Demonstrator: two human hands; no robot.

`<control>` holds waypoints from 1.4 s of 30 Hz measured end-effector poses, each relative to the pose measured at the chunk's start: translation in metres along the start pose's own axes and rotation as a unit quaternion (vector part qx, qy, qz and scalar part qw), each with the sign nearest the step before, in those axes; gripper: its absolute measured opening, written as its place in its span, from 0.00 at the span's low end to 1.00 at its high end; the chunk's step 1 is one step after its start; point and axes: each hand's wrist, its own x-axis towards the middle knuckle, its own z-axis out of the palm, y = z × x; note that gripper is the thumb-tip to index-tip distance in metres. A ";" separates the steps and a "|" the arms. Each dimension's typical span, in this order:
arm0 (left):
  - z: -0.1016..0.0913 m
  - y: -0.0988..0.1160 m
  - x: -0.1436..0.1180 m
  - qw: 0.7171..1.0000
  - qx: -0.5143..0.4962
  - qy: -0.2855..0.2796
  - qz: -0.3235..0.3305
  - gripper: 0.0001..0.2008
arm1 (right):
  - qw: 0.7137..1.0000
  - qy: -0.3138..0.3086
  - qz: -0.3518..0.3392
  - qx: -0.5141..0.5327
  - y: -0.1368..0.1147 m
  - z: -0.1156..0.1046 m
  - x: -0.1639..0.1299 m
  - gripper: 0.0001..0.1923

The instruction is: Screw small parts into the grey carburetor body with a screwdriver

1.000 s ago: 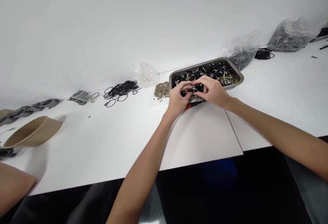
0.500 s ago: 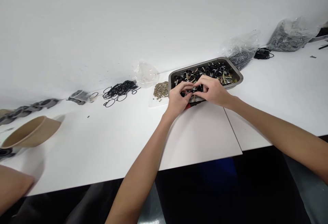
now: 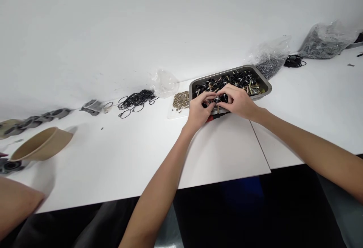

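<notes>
Between the fingertips of both hands is a small black-and-silver ring-shaped part [image 3: 217, 99], with a brass-coloured pin or screw showing below it. My left hand [image 3: 200, 108] pinches it from the left, and my right hand [image 3: 237, 101] grips it from the right. Both hands are over the near side of a metal tray [image 3: 195, 79], which holds many black fittings and brass-coloured screws. Under my hands, in front of the tray, lies a tool with a red-and-black handle [image 3: 214, 117]. Fingers hide part of the held piece.
Left of the tray are a pile of small brass-coloured pieces [image 3: 180, 100], a clear bag [image 3: 164, 83] and black rubber rings [image 3: 138, 100]. A brown paper bowl [image 3: 42, 146], grey parts [image 3: 92, 106] and another person's arm [image 3: 19, 206] are further left. Filled plastic bags [image 3: 326, 40] stand right.
The view has shifted slightly, so everything sits a little further right. Both hands stay on the small part, which appears slightly turned between the fingers.
</notes>
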 end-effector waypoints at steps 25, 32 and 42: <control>0.000 -0.007 0.001 0.999 -0.019 0.016 -0.047 0.15 | 0.998 -0.052 0.015 -0.019 -0.003 0.001 -0.002 0.25; 0.000 -0.004 0.000 0.999 -0.030 0.013 -0.043 0.15 | 0.990 -0.028 0.085 0.113 -0.004 -0.006 0.006 0.18; 0.000 0.002 0.000 0.999 -0.041 -0.003 -0.033 0.10 | 0.975 0.030 0.110 0.191 0.005 -0.003 0.010 0.12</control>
